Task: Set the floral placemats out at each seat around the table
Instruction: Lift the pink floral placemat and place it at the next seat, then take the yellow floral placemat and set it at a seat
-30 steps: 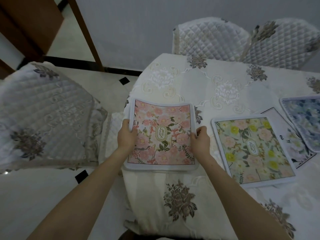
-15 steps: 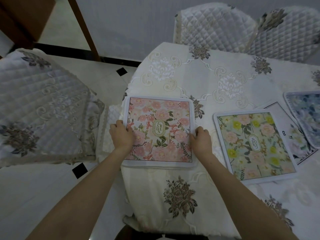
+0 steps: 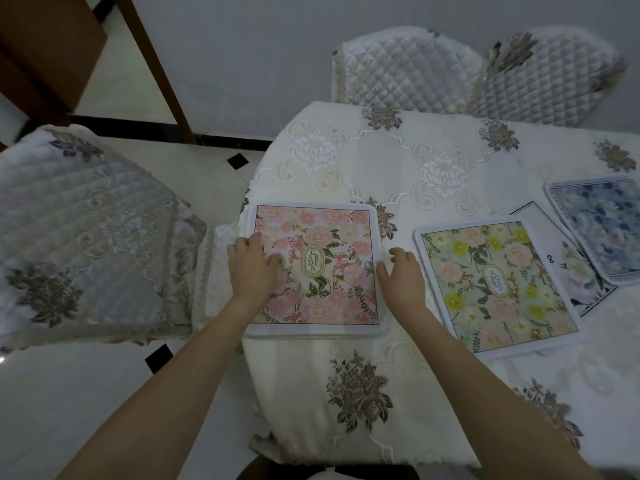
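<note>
My left hand [image 3: 251, 268] and right hand [image 3: 403, 275] rest flat, grip released, on the pink floral square placemat [image 3: 317, 268]; placement step complete, next seat pending.

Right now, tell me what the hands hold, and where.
Nothing is gripped: left hand rests flat on the pink placemat, right hand at its right edge.

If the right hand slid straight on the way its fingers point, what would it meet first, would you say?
The right hand points toward the table's far side; it would likely cross bare tablecloth, meeting no mat before the far chairs.
</note>
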`<state>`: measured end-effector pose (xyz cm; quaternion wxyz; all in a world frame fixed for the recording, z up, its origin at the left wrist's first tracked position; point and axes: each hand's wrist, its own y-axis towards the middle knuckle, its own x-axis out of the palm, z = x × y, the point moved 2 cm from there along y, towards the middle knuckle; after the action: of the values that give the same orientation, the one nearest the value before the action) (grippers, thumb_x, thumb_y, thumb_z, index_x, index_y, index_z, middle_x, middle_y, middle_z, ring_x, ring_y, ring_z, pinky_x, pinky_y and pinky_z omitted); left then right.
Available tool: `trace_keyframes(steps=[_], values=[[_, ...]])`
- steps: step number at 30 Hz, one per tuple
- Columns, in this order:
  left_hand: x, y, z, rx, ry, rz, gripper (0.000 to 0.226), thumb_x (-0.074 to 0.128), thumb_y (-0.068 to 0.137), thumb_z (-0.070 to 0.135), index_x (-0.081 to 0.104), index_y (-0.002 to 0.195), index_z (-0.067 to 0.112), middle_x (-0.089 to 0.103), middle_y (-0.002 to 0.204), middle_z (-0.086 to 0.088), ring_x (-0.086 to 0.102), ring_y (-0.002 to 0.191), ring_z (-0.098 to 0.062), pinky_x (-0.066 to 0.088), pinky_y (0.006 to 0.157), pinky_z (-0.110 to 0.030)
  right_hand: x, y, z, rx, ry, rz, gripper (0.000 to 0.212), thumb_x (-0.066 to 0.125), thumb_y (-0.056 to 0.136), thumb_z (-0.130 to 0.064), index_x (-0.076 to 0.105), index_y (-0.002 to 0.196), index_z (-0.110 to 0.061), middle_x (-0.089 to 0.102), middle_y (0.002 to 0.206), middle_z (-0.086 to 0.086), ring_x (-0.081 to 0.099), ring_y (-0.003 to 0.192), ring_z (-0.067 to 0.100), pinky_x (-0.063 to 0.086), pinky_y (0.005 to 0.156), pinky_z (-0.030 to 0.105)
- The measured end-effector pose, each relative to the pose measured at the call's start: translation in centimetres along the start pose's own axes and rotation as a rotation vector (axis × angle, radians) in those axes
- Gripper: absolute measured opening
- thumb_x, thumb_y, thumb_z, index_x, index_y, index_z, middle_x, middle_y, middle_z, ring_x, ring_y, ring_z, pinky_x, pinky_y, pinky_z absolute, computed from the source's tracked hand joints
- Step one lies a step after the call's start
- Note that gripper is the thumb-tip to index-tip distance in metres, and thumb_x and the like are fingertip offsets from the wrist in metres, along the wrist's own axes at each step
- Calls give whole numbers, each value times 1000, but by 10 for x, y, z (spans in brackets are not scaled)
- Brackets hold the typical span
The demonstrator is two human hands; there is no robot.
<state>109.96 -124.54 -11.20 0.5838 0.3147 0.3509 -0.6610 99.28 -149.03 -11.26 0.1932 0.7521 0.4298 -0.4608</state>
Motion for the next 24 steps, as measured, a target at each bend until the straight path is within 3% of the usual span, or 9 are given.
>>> trace_keyframes(steps=[6, 9, 14, 24], values=[[-5, -24, 76, 258, -297, -66, 21, 55, 92, 25, 56, 110, 14, 56, 97, -2, 54, 93, -21, 47, 78, -35, -40, -27, 2, -62, 84, 147, 36, 48, 95, -27, 52, 124, -5, 57, 117, 13, 51, 109, 27, 42, 86, 35], [0, -44, 110, 431, -286, -103, 16, 53, 93, 26, 57, 105, 16, 55, 91, 3, 53, 89, -18, 46, 73, -31, -61, -43, 10, -88, 69, 211, 35, 49, 95, -27, 54, 122, -6, 59, 118, 10, 50, 112, 25, 42, 90, 34], [17, -79, 152, 649, -223, -162, 17, 53, 92, 25, 58, 104, 13, 58, 90, 0, 52, 89, -21, 46, 75, -36, -96, -74, 32, -67, 28, 322, 33, 50, 95, -28, 56, 120, -7, 60, 117, 10, 52, 109, 25, 42, 87, 31], [65, -141, 202, 826, -183, -279, 17, 53, 93, 26, 59, 101, 12, 58, 90, -2, 50, 87, -18, 36, 69, -26, -139, -129, 109, 92, 8, 396, 30, 49, 96, -24, 57, 119, -6, 59, 116, 11, 51, 110, 27, 43, 89, 35]])
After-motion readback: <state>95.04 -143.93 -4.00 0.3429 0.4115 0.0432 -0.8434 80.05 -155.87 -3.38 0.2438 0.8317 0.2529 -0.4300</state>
